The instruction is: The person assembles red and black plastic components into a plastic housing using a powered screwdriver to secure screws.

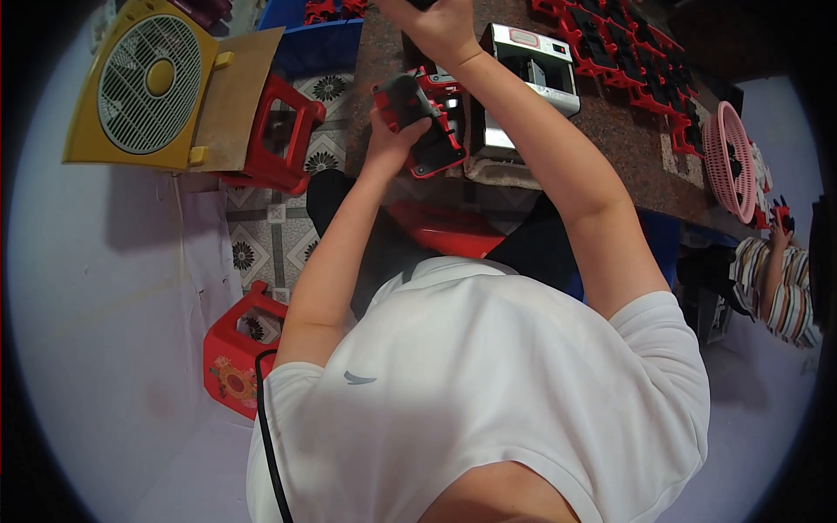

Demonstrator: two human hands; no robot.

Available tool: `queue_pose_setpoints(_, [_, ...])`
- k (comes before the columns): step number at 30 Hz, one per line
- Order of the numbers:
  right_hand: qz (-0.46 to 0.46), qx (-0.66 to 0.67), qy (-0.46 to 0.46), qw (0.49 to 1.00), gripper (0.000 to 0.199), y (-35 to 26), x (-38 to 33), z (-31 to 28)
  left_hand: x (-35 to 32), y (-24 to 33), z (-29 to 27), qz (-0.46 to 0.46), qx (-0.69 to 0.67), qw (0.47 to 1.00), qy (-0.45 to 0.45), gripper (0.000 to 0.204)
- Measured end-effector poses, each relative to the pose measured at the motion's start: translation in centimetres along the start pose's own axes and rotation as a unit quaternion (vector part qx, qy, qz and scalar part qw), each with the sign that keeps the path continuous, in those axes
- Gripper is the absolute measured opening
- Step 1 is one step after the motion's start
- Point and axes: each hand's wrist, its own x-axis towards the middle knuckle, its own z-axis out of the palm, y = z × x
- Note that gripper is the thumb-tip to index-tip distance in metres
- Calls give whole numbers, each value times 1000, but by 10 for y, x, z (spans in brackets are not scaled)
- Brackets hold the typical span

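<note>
My left hand (397, 144) is closed on a dark, rounded plastic part (403, 98) with red on it, at the near left edge of the stone-topped table. Right beside it, partly behind it, lies a red and black plastic housing (440, 155). My right hand (445, 35) reaches far forward to the upper edge of the view, where its fingertips are cut off. A small dark thing (423, 3) shows at its fingers, too little of it to name. Under my right forearm stands a silver and black machine (523, 78).
Rows of red and black housings (619, 52) cover the table's far right, near a pink basket (731, 161). At left are a yellow box fan (157, 78), red stools (235, 357) and a blue bin (318, 39). A person in a striped shirt (789, 283) works at far right.
</note>
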Motion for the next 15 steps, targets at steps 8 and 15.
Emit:
queue_pose_setpoints(8, [38,22,48,998,24,-72,-31,-71,-1,-2,-2,18,-2,1000,6,68])
queue_pose_setpoints(15, [2,-94,61,994,25,-62,-91,-133,-9,12,4,2,21,1000,-3,63])
